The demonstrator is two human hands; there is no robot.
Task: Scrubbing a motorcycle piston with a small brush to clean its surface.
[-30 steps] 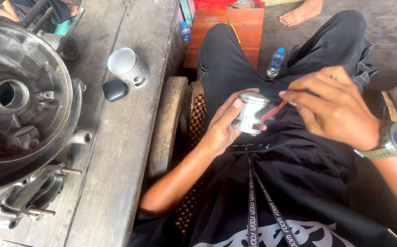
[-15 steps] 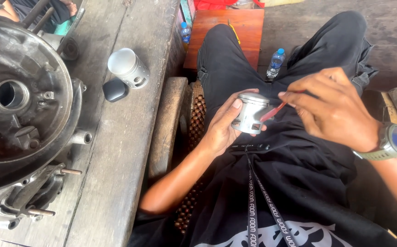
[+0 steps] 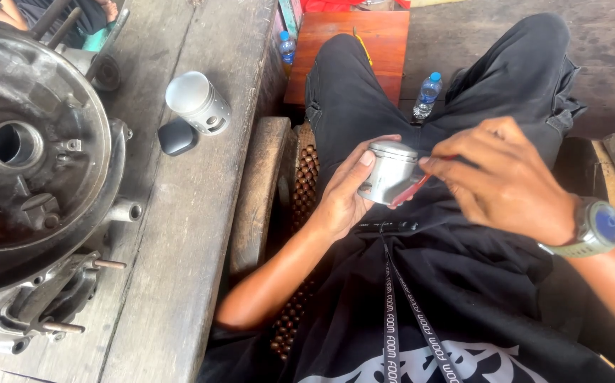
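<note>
My left hand [image 3: 343, 195] grips a shiny metal piston [image 3: 387, 172] over my lap, fingers wrapped around its side. My right hand [image 3: 506, 177], with a watch on the wrist, pinches a thin red-handled tool [image 3: 410, 190] whose tip lies against the piston's side. A second silver piston [image 3: 197, 103] lies on its side on the wooden bench [image 3: 180, 234] to the left, next to a small black cap [image 3: 177, 136].
A large dirty engine crankcase [image 3: 34, 184] with protruding studs fills the bench's left part. Two plastic bottles [image 3: 427, 94] stand on the floor near a red-brown wooden stool [image 3: 364, 35]. Another person's limbs show at the top left corner.
</note>
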